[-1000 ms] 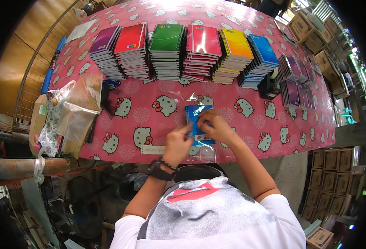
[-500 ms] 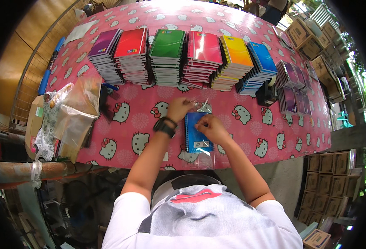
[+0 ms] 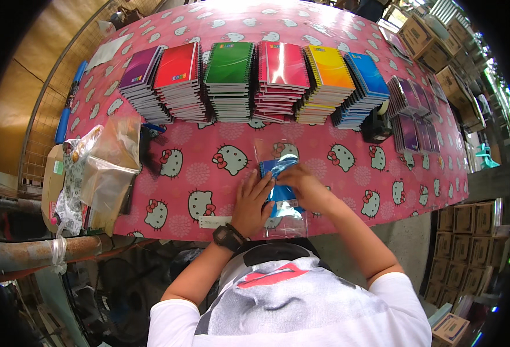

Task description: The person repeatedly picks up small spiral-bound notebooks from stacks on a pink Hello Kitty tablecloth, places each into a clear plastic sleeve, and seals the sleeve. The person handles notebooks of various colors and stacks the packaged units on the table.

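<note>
1. In the head view, the blue book (image 3: 279, 194) lies on the pink table (image 3: 174, 124), between the hands, with clear plastic (image 3: 284, 228) poking out.
2. The left hand (image 3: 251, 203) is wide, touching the book's left side.
3. The right hand (image 3: 306, 184) bends over it; its grip cannot be told.
4. Six piles (image 3: 229, 63) stand farther back.

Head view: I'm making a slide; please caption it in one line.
Both hands on a blue notebook and clear plastic, on a pink patterned tablecloth before a row of notebook stacks.
</note>
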A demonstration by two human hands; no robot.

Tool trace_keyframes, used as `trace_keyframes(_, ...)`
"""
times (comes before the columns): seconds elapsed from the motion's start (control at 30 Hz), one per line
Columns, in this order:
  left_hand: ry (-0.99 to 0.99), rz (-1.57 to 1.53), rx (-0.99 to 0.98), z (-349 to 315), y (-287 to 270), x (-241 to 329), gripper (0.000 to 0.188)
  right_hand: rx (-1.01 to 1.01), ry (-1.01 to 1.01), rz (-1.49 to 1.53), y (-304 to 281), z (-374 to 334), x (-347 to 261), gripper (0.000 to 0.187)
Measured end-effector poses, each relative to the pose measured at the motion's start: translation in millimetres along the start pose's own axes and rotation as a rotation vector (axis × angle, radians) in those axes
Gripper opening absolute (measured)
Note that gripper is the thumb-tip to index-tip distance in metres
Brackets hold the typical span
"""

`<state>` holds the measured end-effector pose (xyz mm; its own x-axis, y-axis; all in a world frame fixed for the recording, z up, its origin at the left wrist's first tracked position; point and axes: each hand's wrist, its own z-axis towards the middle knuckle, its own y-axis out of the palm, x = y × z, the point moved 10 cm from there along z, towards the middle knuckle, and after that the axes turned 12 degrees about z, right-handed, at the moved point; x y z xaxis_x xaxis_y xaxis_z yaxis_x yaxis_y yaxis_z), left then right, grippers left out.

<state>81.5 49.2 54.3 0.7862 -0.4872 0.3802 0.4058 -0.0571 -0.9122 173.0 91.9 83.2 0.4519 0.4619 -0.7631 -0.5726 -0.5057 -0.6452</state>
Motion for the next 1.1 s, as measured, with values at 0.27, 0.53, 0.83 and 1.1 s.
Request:
trace_keyframes(0.27,0.067,-0.116,0.001,15,6,-9,0.076,0.018,0.213,-0.271,-11,-21,32,0.096)
trace_keyframes(0.53,0.065,-0.151,-0.026,14,17,-9,0.070,0.030,0.294,-0.217,5,-5,32,0.101)
trace_keyframes(0.83,-0.047,-0.018,-0.103,40,12,-12,0.075,0.117,0.251,-0.156,1,-3,28,0.126)
trace_keyframes(1.1,-0.127,-0.035,-0.145,40,4,-15,0.082,0.690,0.207,-0.016,-119,-71,91,0.082)
